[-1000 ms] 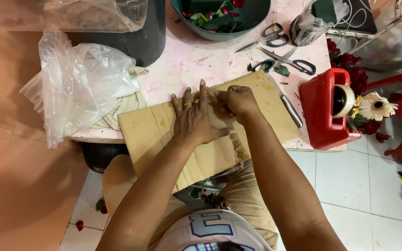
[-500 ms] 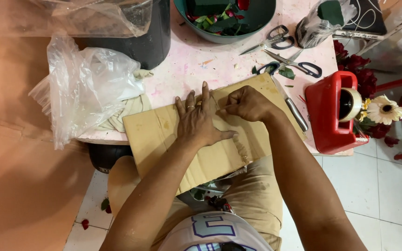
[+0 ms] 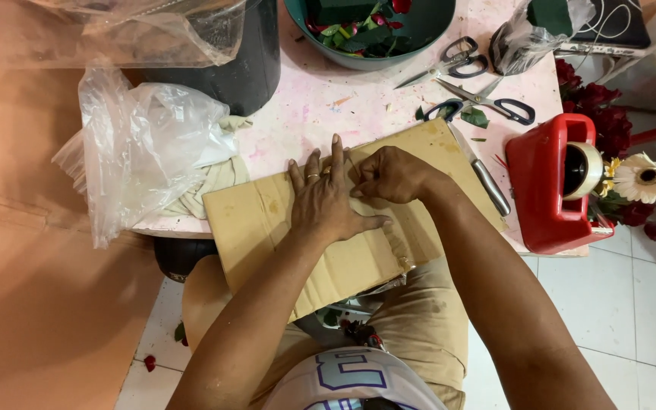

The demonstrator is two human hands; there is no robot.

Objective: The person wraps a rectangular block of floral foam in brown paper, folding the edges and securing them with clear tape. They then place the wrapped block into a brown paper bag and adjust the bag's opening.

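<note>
Far left: crumpled clear plastic bag (image 3: 142,156) slumped over the table (image 3: 320,106) edge, pale cloth (image 3: 218,182) poking out under it, black bucket (image 3: 241,57) standing just behind.

Then the main thing: brown cardboard sheet (image 3: 267,228), lying flat, half on the table and half hanging off toward the lap. Long axis running lower-left to upper-right, so tilted against the table edge rather than square to it.

Left hand (image 3: 332,201) pressed flat on the cardboard near its middle, fingers spread wide and pointing away from the body, ring showing on one finger. Gripping nothing, just pinning the sheet down.

Right hand (image 3: 389,175) touching it on the right, curled into a loose fist, fingertips pinched together right at the left hand's fingers. Pinching something small there, maybe a bit of tape or an edge of the cardboard, but too small to tell. So closed narrow, contents unclear.

Key relation: both hands sitting on the sheet's centre, the pinch point just past the left hand's fingertips, a little toward the far long edge. Right hand nearer to the free upper-right end of the sheet, left hand nearer the lower-left end.

Further right: knife (image 3: 484,178) lying beside the cardboard's right corner, two pairs of scissors (image 3: 487,102) beyond it, green bowl (image 3: 370,30) of stems and petals at the back. Far right: red tape dispenser (image 3: 552,190) at the table's corner, well apart from both hands, white daisy (image 3: 647,178) and dark red roses (image 3: 597,106) next to it.
</note>
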